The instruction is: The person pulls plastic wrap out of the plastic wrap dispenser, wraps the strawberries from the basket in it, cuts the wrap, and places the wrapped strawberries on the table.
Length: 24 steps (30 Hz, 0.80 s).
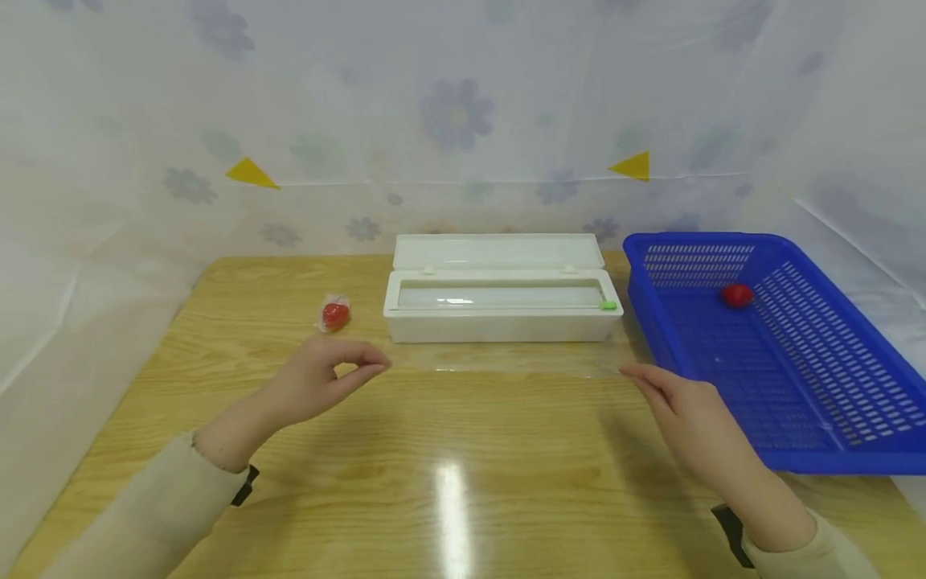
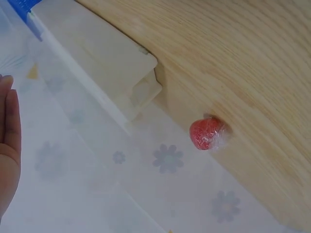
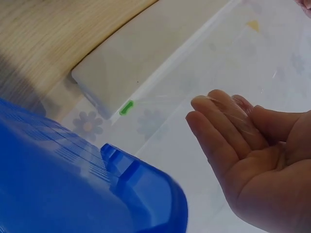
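Observation:
A nearly invisible strip of cling film (image 1: 444, 370) stretches between my two hands above the table. My left hand (image 1: 318, 382) pinches its left end between thumb and fingertips. At the other end, my right hand (image 1: 690, 418) pinches the film; in the right wrist view, clear film (image 3: 238, 116) shines across the fingers. Just behind the strip stands a white cling film dispenser box (image 1: 502, 326) with its lid raised and a green slide cutter (image 1: 608, 305) at its right end. Beyond my left hand lies a small red round thing (image 1: 335, 314) wrapped in clear film.
A blue plastic basket (image 1: 781, 462) stands at the right, close to my right hand. Inside it, near the back, lies another small red thing (image 1: 738, 295). A flower-patterned curtain (image 1: 456, 193) hangs behind the wooden table (image 1: 347, 515).

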Each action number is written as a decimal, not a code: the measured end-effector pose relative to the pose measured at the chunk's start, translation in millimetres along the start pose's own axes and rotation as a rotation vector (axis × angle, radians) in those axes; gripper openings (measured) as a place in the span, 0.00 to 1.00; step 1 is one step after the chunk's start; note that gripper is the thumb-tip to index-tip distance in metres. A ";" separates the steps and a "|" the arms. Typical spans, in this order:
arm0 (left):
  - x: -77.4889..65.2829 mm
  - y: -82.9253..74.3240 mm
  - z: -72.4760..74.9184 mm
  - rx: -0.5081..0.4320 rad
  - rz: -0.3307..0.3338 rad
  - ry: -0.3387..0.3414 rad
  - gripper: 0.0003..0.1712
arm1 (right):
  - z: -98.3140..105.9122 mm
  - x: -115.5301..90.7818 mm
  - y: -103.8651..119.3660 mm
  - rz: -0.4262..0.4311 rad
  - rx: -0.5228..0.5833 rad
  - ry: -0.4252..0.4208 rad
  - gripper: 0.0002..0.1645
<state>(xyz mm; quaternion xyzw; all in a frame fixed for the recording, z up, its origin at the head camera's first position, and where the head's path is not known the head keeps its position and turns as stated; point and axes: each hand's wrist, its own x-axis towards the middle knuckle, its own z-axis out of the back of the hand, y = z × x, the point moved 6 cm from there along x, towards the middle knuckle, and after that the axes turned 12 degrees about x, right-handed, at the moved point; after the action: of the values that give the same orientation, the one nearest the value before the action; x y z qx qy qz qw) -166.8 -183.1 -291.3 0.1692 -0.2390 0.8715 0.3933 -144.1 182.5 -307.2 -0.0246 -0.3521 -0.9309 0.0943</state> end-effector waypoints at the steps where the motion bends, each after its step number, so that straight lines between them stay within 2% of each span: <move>1: -0.9 -1.0 0.6 0.008 -0.004 0.005 0.11 | 0.2 -2.3 -0.4 0.006 -0.006 -0.009 0.17; 4: -4.5 -4.2 2.0 0.030 -0.022 0.017 0.11 | -0.2 -9.0 -1.8 0.046 -0.026 -0.032 0.17; 10: -14.9 -14.3 -0.3 0.033 -0.060 0.069 0.11 | -5.5 -23.8 -3.9 0.156 -0.082 -0.012 0.18; 14: -19.2 -20.7 -0.9 0.059 -0.101 0.051 0.10 | -7.1 -29.5 -8.2 0.154 -0.107 -0.003 0.17; 16: -21.0 -25.7 -4.4 0.095 -0.159 0.042 0.07 | -10.5 -30.2 -11.2 0.132 -0.116 0.028 0.16; 20: -26.6 -31.6 -20.8 0.178 -0.225 0.119 0.05 | -23.3 -32.0 -20.0 0.161 -0.138 0.063 0.16; 24: -32.4 -29.1 -39.5 0.204 -0.219 0.237 0.04 | -36.9 -34.0 -28.5 0.240 -0.194 0.079 0.19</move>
<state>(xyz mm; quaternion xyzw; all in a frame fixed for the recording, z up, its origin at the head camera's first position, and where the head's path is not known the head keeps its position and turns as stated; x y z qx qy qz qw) -128.3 -164.2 -331.4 0.1295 -0.0814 0.8570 0.4922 -115.4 184.4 -357.3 -0.0388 -0.2510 -0.9429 0.2156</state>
